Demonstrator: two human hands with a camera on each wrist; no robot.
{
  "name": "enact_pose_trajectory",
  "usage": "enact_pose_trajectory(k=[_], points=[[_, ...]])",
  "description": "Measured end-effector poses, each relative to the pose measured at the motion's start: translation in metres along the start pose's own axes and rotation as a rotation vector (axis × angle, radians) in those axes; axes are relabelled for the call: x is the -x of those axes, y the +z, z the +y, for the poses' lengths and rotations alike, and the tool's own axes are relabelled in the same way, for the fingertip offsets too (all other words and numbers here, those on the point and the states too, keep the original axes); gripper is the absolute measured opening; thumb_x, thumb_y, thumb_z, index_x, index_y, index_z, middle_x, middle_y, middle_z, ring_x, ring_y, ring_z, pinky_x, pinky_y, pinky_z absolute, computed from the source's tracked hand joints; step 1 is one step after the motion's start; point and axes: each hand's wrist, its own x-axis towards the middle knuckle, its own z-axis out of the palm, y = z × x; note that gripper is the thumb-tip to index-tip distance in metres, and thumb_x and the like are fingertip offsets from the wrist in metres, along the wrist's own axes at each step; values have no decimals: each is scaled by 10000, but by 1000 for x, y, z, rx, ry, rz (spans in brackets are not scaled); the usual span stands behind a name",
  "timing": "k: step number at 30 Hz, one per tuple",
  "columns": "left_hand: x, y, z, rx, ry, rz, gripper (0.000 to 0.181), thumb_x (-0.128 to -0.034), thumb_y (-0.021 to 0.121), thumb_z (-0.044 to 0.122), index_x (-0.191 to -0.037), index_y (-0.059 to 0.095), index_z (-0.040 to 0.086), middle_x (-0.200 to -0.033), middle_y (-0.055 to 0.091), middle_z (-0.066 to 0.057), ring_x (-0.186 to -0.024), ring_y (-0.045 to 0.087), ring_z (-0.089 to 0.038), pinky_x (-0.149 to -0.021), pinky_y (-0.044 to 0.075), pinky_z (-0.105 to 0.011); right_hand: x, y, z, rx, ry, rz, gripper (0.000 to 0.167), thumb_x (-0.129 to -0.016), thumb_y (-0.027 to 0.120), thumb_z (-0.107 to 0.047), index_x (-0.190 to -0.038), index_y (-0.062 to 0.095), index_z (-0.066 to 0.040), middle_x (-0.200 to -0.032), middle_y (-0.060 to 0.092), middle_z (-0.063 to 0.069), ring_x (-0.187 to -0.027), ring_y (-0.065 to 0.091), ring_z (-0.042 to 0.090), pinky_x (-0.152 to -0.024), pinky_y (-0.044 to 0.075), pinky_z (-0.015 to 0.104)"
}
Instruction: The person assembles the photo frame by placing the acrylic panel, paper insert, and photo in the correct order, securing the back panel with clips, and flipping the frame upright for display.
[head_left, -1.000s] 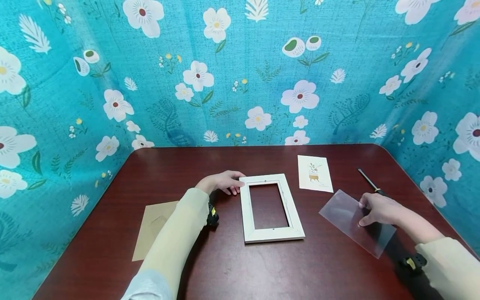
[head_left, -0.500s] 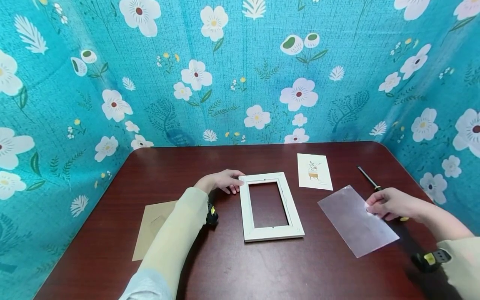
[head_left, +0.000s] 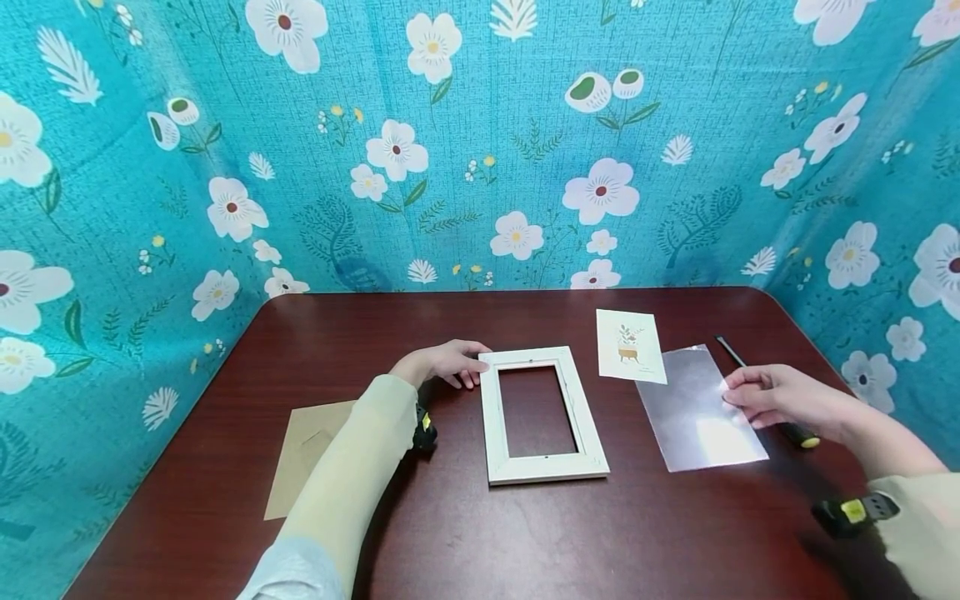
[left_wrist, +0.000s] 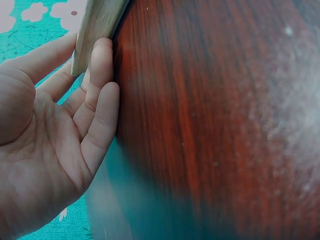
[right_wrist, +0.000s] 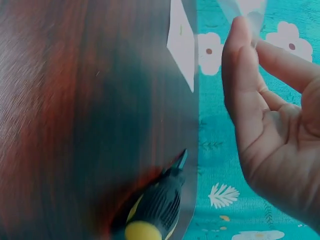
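Note:
A white picture frame [head_left: 495,425] lies flat near the middle of the table, and bare wood shows through its opening. My left hand [head_left: 450,363] holds its far left corner, the thumb on top and the other fingers by the side; the left wrist view shows the frame's edge [left_wrist: 97,30] between them. On the right, my right hand [head_left: 791,402] pinches a clear plastic sheet [head_left: 686,417] by its right edge. The sheet is raised off the table, tilted and catching a bright reflection. Only a small part of the sheet [right_wrist: 252,10] appears in the right wrist view.
A small card with a plant print [head_left: 630,346] lies behind the sheet. A screwdriver [head_left: 801,436] with a black and yellow handle lies under the right hand. A brown backing board [head_left: 303,442] is partly hidden by the left forearm. Flowered blue cloth [head_left: 465,167] surrounds the table.
The right hand has lifted the plastic sheet and turned it more upright, moving it slightly away from me, towards the print card. The left hand and the frame have stayed put.

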Motion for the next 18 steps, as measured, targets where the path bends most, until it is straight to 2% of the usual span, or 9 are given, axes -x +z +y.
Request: enact_pose_trajectory(k=[5,12,15,18], points=[[0,0,0,17,-4,0,398,-993,568,150,-1377,491,78,-757,607,-63,-620,594,-134,-606,478,-283,-9,2,-9,-89,-27,13,330,-1002,552,-162,-1176,489,111,-973,672,92,-817,661,253,-740,552,323],[-1,0,0,8,-1,0,401,-992,572,172,-1377,494,89,-777,613,-71,-634,599,-146,-631,485,-296,-22,17,-23,-183,-46,66,312,-990,580,-172,-1180,512,67,-954,691,64,-826,680,232,-752,552,322],[-1,-1,-1,9,-2,1,398,-993,571,170,-1376,495,90,-776,612,-70,-633,597,-143,-629,483,-294,-29,27,-28,-242,-72,61,279,-989,580,-158,-1169,534,51,-943,698,57,-813,682,221,-750,552,319],[-1,-1,-1,6,-2,2,403,-994,569,175,-1380,492,89,-781,614,-70,-636,598,-143,-631,482,-296,-35,38,-34,-296,-94,35,187,-990,572,-134,-1130,574,-9,-936,705,51,-800,683,204,-746,551,313]])
